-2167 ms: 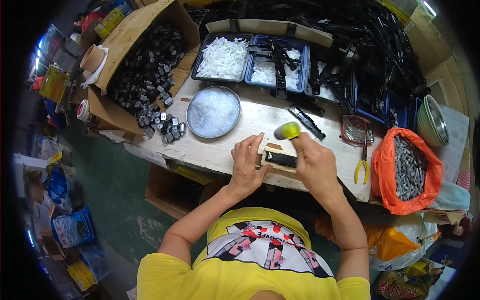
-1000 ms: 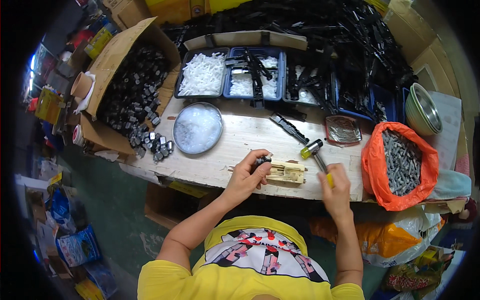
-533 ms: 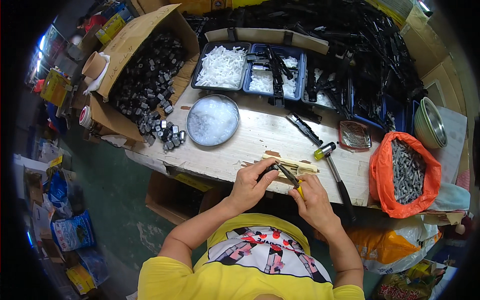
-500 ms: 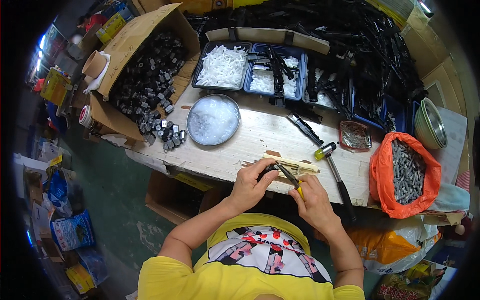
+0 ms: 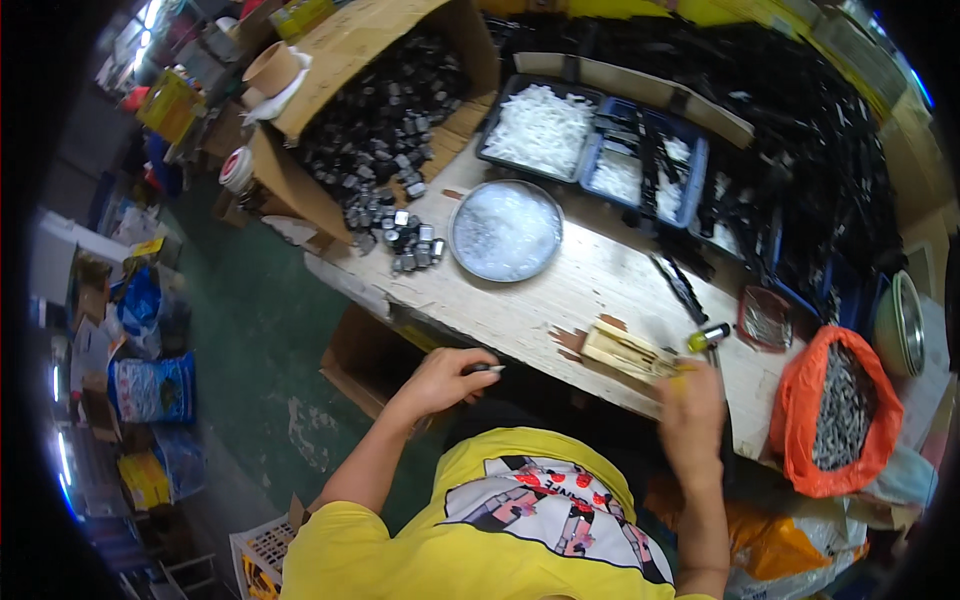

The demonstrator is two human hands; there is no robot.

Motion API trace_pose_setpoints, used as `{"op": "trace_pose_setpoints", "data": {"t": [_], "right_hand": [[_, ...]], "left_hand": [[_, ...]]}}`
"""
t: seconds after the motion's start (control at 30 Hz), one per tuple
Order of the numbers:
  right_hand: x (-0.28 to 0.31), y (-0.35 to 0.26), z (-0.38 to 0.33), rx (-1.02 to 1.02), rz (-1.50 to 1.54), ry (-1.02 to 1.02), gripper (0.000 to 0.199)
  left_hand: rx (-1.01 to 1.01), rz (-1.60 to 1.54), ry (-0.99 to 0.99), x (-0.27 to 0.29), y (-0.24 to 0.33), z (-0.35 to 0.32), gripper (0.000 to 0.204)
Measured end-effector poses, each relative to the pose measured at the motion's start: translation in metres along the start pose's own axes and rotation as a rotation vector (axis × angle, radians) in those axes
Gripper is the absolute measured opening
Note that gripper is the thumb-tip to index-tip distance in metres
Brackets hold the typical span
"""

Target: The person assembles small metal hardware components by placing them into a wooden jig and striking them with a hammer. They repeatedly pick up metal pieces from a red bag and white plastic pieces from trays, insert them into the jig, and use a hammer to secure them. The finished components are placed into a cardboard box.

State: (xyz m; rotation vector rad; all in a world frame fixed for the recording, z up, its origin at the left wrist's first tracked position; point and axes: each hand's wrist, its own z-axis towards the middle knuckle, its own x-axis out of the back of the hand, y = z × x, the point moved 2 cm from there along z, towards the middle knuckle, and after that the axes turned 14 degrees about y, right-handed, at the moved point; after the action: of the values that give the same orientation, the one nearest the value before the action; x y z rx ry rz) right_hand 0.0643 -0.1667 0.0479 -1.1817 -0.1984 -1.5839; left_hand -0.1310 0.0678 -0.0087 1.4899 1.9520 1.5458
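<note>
My left hand [image 5: 440,382] is off the table's front edge, closed around a small black part [image 5: 485,368] with a pale tip; most of it is hidden by my fingers. My right hand [image 5: 692,415], smeared by motion, is closed at the yellow handles of the pliers [image 5: 682,370]. Their metal end points toward a cream-coloured block [image 5: 618,350] near the table's front edge. Just beyond my right hand lies a hammer [image 5: 708,338] with a yellow and silver head. A slim black part [image 5: 680,288] rests farther back.
A round metal pan [image 5: 506,230] of clear pieces sits mid-table. Left of it, a cardboard box [image 5: 330,60] spills black and silver blocks [image 5: 410,240]. Trays of white pieces [image 5: 540,128] and piled black parts stand behind. An orange bag [image 5: 790,420] of grey pieces is at the right.
My left hand has drawn away from the block, left and off the table edge, with the black part. My right hand and the pliers have separated from it. The whole view has shifted.
</note>
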Motion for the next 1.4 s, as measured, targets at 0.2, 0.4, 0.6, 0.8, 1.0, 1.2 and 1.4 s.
{"op": "trace_pose_setpoints", "data": {"t": [0.2, 0.4, 0.6, 0.8, 1.0, 1.2, 1.4], "right_hand": [[0.030, 0.137, -0.053, -0.359, -0.756, 0.152, 0.023], [0.021, 0.147, -0.059, -0.382, -0.960, 0.068, 0.035], [0.020, 0.098, 0.014, -0.071, -0.567, 0.296, 0.027], [-0.048, 0.050, 0.134, 0.328, -0.355, 0.189, 0.050], [-0.082, 0.059, 0.166, 0.450, -0.249, 0.166, 0.049], [-0.059, 0.076, 0.209, -0.338, 0.836, 0.360, 0.023], [-0.013, 0.149, 0.206, -0.576, 1.359, 0.478, 0.026]], "left_hand": [[-0.184, 0.311, 0.638, 0.071, -0.007, -0.008, 0.029], [-0.442, 0.424, 1.036, 0.082, 0.003, 0.062, 0.027], [-0.464, 0.318, 1.071, 0.076, -0.009, 0.076, 0.030], [-0.325, 0.075, 1.054, 0.079, -0.009, 0.084, 0.030], [-0.491, 0.175, 0.985, 0.083, -0.023, 0.087, 0.025], [-0.481, 0.436, 1.038, 0.074, -0.013, 0.081, 0.026], [-0.614, 0.560, 0.974, 0.065, -0.006, 0.076, 0.026]]}}
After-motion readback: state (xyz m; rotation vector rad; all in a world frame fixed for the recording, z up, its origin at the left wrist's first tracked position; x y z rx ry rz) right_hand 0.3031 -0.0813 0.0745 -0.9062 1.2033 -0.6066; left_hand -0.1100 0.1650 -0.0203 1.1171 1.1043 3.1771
